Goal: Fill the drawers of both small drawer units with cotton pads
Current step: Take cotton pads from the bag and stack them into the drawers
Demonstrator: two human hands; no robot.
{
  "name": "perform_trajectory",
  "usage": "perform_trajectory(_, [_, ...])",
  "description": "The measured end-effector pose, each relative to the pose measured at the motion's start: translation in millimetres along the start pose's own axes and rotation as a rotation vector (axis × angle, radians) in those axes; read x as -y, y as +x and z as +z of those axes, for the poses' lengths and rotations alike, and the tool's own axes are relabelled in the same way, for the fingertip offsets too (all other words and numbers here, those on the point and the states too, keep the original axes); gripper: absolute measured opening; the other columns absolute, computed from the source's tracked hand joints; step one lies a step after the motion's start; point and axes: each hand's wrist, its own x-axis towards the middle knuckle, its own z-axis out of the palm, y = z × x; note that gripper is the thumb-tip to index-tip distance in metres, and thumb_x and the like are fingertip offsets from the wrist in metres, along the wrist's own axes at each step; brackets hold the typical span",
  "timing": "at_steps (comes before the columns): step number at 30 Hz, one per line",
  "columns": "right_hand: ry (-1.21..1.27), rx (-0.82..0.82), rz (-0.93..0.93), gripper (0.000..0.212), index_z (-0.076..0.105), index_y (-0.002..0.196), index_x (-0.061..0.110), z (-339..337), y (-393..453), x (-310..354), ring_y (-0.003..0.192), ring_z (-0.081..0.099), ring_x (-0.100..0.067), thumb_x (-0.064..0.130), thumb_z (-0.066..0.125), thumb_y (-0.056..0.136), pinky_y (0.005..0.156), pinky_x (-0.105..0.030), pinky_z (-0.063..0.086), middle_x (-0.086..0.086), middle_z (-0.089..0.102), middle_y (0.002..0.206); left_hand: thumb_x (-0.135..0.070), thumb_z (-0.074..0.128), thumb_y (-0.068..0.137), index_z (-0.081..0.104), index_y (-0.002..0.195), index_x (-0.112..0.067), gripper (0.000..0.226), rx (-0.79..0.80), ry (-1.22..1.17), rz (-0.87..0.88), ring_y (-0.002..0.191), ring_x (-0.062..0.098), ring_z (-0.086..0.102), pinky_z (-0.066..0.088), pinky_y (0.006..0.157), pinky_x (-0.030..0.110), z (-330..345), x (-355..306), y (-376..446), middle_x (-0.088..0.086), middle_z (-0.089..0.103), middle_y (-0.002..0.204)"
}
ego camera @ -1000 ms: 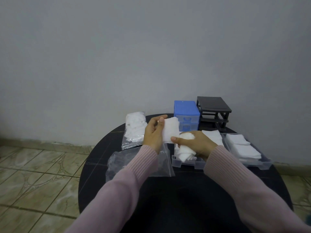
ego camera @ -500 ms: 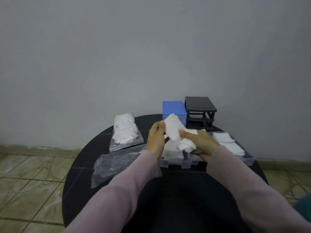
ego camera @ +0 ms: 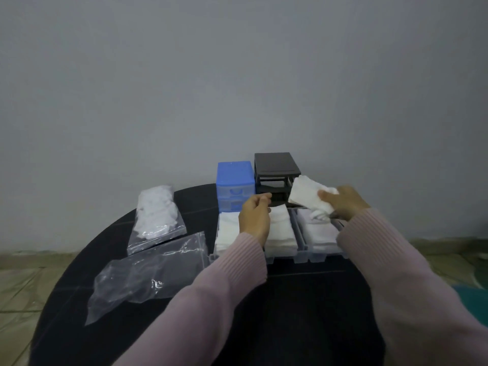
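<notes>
Round black table (ego camera: 303, 299) under a grey wall. Lower left: empty clear zip bag (ego camera: 148, 273); above it, clear bag of white cotton pads (ego camera: 155, 215). Centre: two clear plastic drawers (ego camera: 301, 256) packed with white pads. Left hand (ego camera: 254, 216) over them, fingers loosely curled, empty. Right hand (ego camera: 343, 203) pinching a stack of white cotton pads (ego camera: 307, 198). Behind: blue drawer unit (ego camera: 235, 178), black drawer frame (ego camera: 276, 167).

Two bare hands, left hand (ego camera: 254, 217) and right hand (ego camera: 343, 202), no rings or watch visible. Long pale pink ribbed-knit sleeves (ego camera: 232, 262) on both arms, snug ribbed cuffs ending at wrists. Nothing else of body in view.
</notes>
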Motion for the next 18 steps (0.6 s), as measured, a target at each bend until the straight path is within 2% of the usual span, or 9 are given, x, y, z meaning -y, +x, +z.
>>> perform_trajectory(2, [-0.084,-0.016,0.009,0.029,0.058,0.103,-0.011,-13,14,-9,0.085,0.060,-0.032,0.016,0.051,0.095,0.059,-0.032,0.041,-0.025,0.061,0.094,-0.014,0.035,0.100,0.058,0.110,-0.014,0.025,0.020,-0.012,-0.015,0.098,0.014,0.053,0.044,0.087,0.029,4,3,2,-0.001,0.057,0.107])
perform_trajectory(4, [-0.183,-0.012,0.021,0.031,0.057,0.108,-0.013,-19,24,-17,0.083,0.056,-0.029,0.015,0.050,0.095,0.054,-0.028,0.034,-0.022,0.059,0.093,-0.011,0.036,0.099,0.058,0.108,-0.014,0.024,0.016,-0.016,-0.014,0.096,0.013,0.054,0.042,0.083,0.026,5,4,4,-0.001,0.058,0.106])
perform_trajectory(6, [-0.275,0.002,0.021,0.032,0.056,0.113,-0.010,-19,29,-21,0.075,0.051,-0.025,0.015,0.049,0.095,0.049,-0.025,0.030,-0.018,0.056,0.094,-0.008,0.037,0.098,0.059,0.104,-0.016,0.024,0.015,0.010,-0.001,0.095,0.013,0.055,0.043,0.083,0.026,7,5,7,-0.001,0.060,0.103])
perform_trajectory(8, [-0.312,0.002,0.016,0.034,0.054,0.121,-0.005,-15,33,-26,0.079,0.052,-0.024,0.017,0.050,0.095,0.052,-0.023,0.032,-0.020,0.059,0.109,-0.003,0.038,0.096,0.059,0.100,-0.016,0.025,0.025,0.070,0.047,0.094,0.012,0.055,0.045,0.086,0.027,11,7,10,-0.002,0.061,0.099])
perform_trajectory(10, [-0.311,-0.005,-0.002,0.038,0.052,0.126,-0.002,-10,38,-32,0.097,0.055,-0.029,0.017,0.054,0.094,0.068,-0.024,0.039,-0.020,0.056,0.123,0.002,0.038,0.093,0.061,0.095,-0.016,0.029,0.041,0.163,0.133,0.094,0.012,0.057,0.045,0.088,0.026,14,9,14,-0.002,0.063,0.096])
perform_trajectory(11, [-0.312,-0.011,-0.012,0.038,0.051,0.126,-0.001,-9,39,-34,0.101,0.054,-0.029,0.017,0.056,0.093,0.074,-0.025,0.038,-0.019,0.055,0.125,0.004,0.039,0.092,0.062,0.094,-0.016,0.030,0.049,0.215,0.179,0.094,0.011,0.057,0.045,0.089,0.025,16,10,16,-0.002,0.064,0.097])
perform_trajectory(15, [-0.272,-0.052,-0.039,0.034,0.052,0.118,0.003,-6,46,-42,0.090,0.047,-0.020,0.016,0.063,0.088,0.074,-0.027,0.036,-0.016,0.055,0.121,0.002,0.041,0.093,0.065,0.098,-0.019,0.032,0.108,0.457,0.328,0.101,0.008,0.056,0.044,0.092,0.023,26,14,26,-0.003,0.066,0.107])
perform_trajectory(18, [-0.257,-0.089,-0.033,0.033,0.056,0.116,0.003,-4,52,-48,0.087,0.048,-0.020,0.017,0.065,0.087,0.073,-0.026,0.037,-0.017,0.057,0.119,-0.007,0.040,0.096,0.064,0.112,-0.023,0.033,0.197,0.776,0.440,0.116,0.014,0.047,0.034,0.104,0.036,36,14,33,-0.005,0.062,0.119])
